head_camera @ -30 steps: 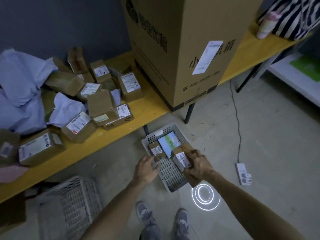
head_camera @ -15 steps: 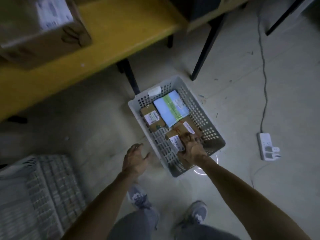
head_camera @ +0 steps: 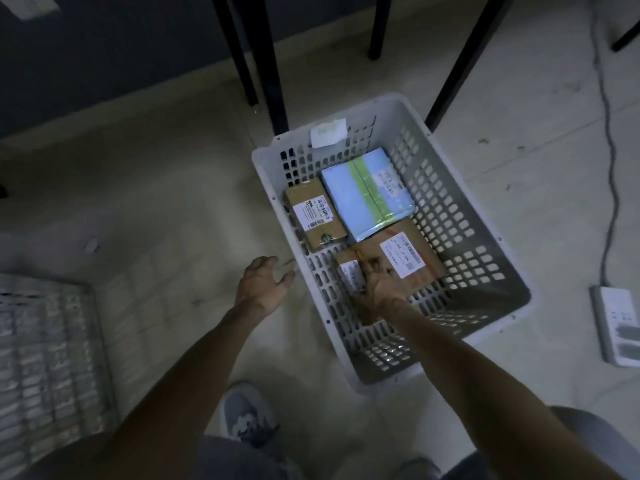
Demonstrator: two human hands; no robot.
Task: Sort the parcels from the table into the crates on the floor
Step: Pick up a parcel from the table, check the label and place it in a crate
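Note:
A white slotted crate (head_camera: 491,306) stands on the floor. Inside it lie a blue wrapped parcel with green tape (head_camera: 367,195), a brown box with a label (head_camera: 313,214) to its left, and a larger brown labelled box (head_camera: 405,254). My right hand (head_camera: 377,289) reaches into the crate and grips a small brown parcel with a white label (head_camera: 349,275), which sits low against the larger box. Just outside the crate's left rim, my left hand (head_camera: 263,285) hovers with fingers spread, holding nothing.
A second white crate (head_camera: 45,358) stands on the floor at the left. Black table legs (head_camera: 273,64) rise behind the crate. A power strip (head_camera: 620,327) and its cable (head_camera: 609,168) lie on the right. My shoe (head_camera: 246,414) is below.
My view has dropped from the table to the floor. My right hand has carried the small parcel down into the crate, beside the larger brown box. My left hand stays beside the rim.

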